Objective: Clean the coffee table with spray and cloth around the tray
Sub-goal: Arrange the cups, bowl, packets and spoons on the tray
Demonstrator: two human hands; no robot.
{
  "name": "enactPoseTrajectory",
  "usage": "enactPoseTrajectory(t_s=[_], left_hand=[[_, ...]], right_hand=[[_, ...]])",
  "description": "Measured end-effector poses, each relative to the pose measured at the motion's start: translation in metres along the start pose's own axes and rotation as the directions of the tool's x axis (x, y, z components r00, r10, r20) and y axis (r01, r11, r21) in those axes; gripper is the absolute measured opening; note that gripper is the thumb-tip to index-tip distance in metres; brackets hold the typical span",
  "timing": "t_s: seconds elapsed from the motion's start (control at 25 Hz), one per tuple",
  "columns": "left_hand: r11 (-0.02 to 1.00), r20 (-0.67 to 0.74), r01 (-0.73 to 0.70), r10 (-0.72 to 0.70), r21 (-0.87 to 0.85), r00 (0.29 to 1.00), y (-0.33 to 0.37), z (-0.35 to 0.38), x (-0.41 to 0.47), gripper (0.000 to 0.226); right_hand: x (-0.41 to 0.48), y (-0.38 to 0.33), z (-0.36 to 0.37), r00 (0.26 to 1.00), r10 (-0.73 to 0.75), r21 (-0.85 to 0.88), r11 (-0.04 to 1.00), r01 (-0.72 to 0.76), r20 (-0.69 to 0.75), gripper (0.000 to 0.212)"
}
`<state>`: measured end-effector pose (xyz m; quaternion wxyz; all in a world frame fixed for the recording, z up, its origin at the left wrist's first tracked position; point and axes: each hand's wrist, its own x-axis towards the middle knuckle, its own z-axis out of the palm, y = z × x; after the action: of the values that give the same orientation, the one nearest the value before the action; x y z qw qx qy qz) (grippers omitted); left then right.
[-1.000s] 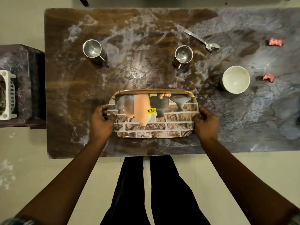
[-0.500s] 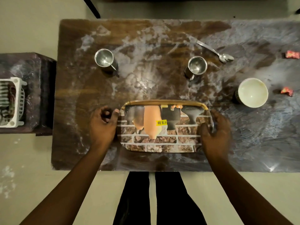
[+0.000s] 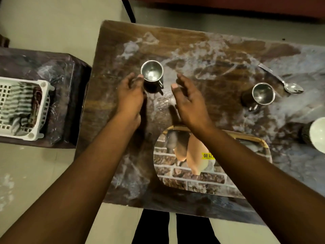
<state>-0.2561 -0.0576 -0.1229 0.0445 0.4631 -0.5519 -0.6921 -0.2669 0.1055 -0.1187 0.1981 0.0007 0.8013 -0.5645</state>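
Note:
The brick-pattern tray (image 3: 202, 180) lies on the streaked dark coffee table (image 3: 219, 55) near its front edge, partly under my right forearm. My left hand (image 3: 131, 93) is open, its fingertips touching the left side of a steel mug (image 3: 152, 73). My right hand (image 3: 188, 101) is open too, a short way to the right of that mug, holding nothing. No spray bottle is in view.
A second steel mug (image 3: 263, 94) and a spoon (image 3: 284, 81) sit at the right. A white bowl (image 3: 318, 134) is cut off by the right edge. A white basket (image 3: 22, 110) with striped cloth stands on a side table (image 3: 61, 71) at the left.
Both hands have let go of the tray and moved forward to either side of the left steel mug. The view has shifted left and closer.

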Motion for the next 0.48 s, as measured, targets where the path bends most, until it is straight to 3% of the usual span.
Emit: enactPoseTrajectory(t_s=[0.2,0.48], left_hand=[[0.996,0.076,0.086,-0.086,0.004,0.993,0.001,0.01,0.012,0.036],[0.999,0.165,0.037,-0.031,-0.032,0.986,0.008,0.011,-0.002,0.035]], right_hand=[[0.071,-0.01,0.031,0.99,0.103,0.108,0.988,-0.114,0.1,0.046],[0.058,-0.012,0.026,0.992,0.118,0.209,0.972,-0.107,-0.04,0.041]])
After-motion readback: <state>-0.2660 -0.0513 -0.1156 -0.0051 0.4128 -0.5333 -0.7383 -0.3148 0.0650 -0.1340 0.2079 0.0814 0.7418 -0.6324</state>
